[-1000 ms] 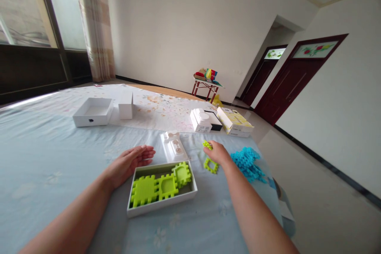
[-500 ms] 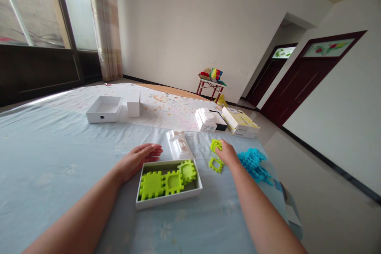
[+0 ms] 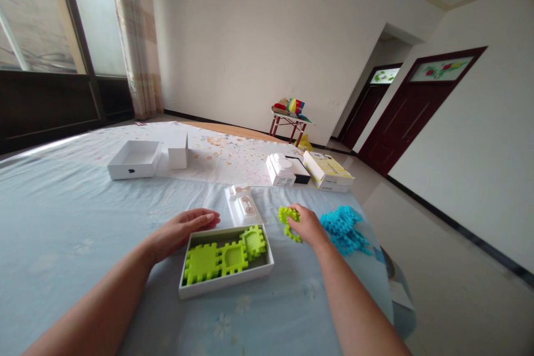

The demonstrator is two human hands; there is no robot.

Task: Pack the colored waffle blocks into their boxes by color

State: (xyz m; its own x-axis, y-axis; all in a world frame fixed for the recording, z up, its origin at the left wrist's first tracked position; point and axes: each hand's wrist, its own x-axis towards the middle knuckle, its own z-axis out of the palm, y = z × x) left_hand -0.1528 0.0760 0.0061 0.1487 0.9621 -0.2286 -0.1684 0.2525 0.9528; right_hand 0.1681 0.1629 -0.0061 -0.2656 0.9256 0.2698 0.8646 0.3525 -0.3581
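My right hand (image 3: 307,226) is curled over a green piece (image 3: 285,214). The fingertips pinch it, and it sits on the blue cloth (image 3: 83,217) just beside the white box (image 3: 225,285). A second green bit peeks out under the hand, and I cannot tell if the hand touches it. My left hand (image 3: 183,227) lies flat and open, holding nothing, with its fingers by the far corner of the box. The piece is a small square frame with bumpy teeth all round and a hole in the middle. It looks like smooth, bright plastic. I think it is very light and a little bendy, not something that breaks. The best place to hold it looks like two sides of the frame, between thumb and finger, where the teeth give some grip. Three more green squares (image 3: 221,258) lie flat in the box, hooked together by their teeth. A heap of blue pieces (image 3: 344,228) with the same toothed shape lies close to my right hand.
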